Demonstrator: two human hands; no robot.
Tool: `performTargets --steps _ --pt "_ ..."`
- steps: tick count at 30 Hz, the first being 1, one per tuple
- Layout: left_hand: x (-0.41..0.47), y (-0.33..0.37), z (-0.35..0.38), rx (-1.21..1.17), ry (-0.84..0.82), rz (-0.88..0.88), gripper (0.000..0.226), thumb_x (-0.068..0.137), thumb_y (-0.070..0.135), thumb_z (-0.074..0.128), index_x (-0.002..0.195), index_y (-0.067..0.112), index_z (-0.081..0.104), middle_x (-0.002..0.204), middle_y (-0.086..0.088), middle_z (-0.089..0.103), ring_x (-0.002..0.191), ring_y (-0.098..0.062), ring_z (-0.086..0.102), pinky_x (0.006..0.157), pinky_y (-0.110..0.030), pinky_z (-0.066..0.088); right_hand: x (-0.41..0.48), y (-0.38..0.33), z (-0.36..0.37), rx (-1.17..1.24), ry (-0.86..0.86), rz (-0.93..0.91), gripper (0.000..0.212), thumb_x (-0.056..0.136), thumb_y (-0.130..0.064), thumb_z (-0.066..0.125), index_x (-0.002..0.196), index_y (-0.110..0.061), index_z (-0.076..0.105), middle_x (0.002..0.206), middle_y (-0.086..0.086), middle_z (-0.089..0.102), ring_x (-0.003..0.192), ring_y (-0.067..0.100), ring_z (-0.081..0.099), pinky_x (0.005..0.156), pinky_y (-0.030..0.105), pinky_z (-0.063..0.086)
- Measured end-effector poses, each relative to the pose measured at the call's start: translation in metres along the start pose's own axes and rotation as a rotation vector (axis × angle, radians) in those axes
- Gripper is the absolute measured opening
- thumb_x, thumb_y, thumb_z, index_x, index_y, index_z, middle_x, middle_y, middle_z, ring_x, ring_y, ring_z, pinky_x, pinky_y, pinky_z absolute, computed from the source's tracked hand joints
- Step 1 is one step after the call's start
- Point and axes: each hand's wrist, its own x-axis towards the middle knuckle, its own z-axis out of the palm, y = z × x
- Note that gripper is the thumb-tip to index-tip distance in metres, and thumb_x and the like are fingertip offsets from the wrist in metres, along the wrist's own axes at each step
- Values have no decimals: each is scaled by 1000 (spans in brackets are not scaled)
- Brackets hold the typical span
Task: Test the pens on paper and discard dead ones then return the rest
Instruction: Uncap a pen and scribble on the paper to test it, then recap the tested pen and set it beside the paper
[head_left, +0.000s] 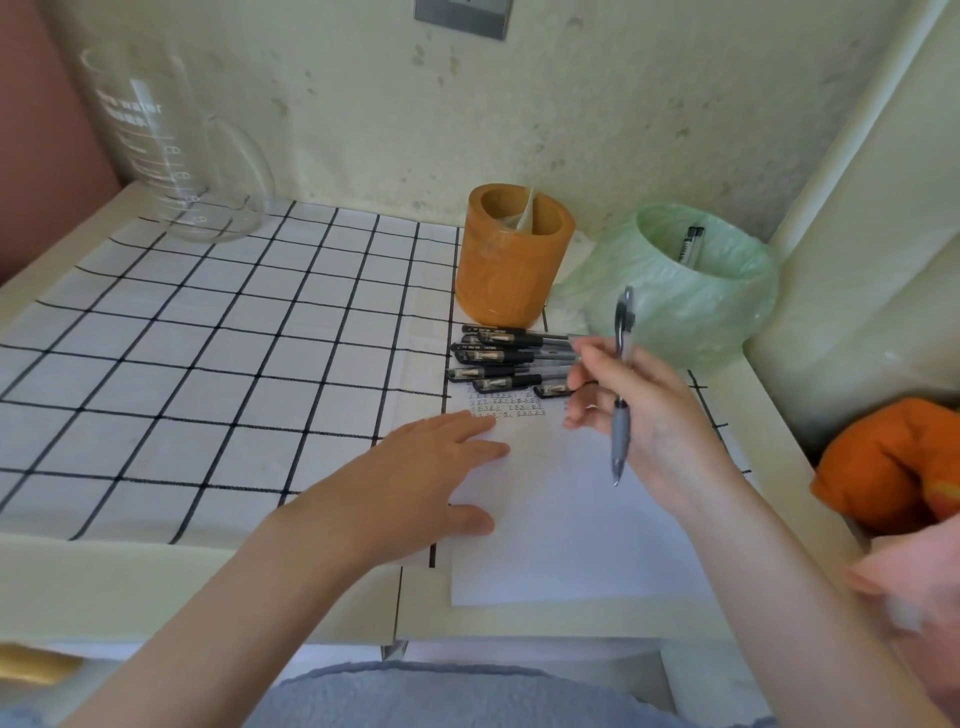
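Note:
A white sheet of paper (561, 530) lies on the table, with small scribbled marks near its top edge. My left hand (415, 483) rests flat on the paper's left side, fingers straight. My right hand (639, 415) holds a grey pen (622, 384) upright above the paper, tip pointing down. Several black capped pens (498, 358) lie in a pile at the paper's far edge. Behind them stands an orange wooden pen holder (514, 260). To its right is a small bin lined with a green plastic bag (691, 296), with a pen (691, 244) inside it.
A large clear glass measuring jug (176, 145) stands at the back left on the checked tablecloth (208, 364). An orange cloth object (893, 462) lies off the table's right edge. The wall (519, 104) closes the back.

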Motion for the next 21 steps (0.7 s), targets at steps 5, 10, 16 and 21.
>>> performTargets --steps 5,10,16,21 --pt "0 1 0 0 2 -4 66 87 43 55 144 38 23 155 19 4 141 -1 3 112 -20 6 -3 -9 0 184 -87 166 31 86 -42 54 81 -11 59 58 -3 40 41 9 34 40 19 30" --pt "0 0 0 -5 -4 -9 66 87 44 55 144 39 21 154 20 3 141 -1 2 112 -20 6 0 -14 -8 491 -50 315 63 85 -70 39 52 -16 39 46 -4 25 36 10 21 38 24 12" --pt "0 0 0 -4 -7 -8 66 87 44 54 144 39 21 154 20 2 141 0 2 111 -19 6 3 -9 -5 593 14 360 53 85 -51 41 46 -18 27 44 -4 20 35 13 17 41 24 10" --pt "0 -1 1 -4 -2 -7 67 87 44 55 144 39 21 154 20 3 141 -1 3 111 -19 5 5 -6 -3 658 27 375 49 86 -45 36 46 -17 32 45 -3 24 36 12 20 38 23 15"
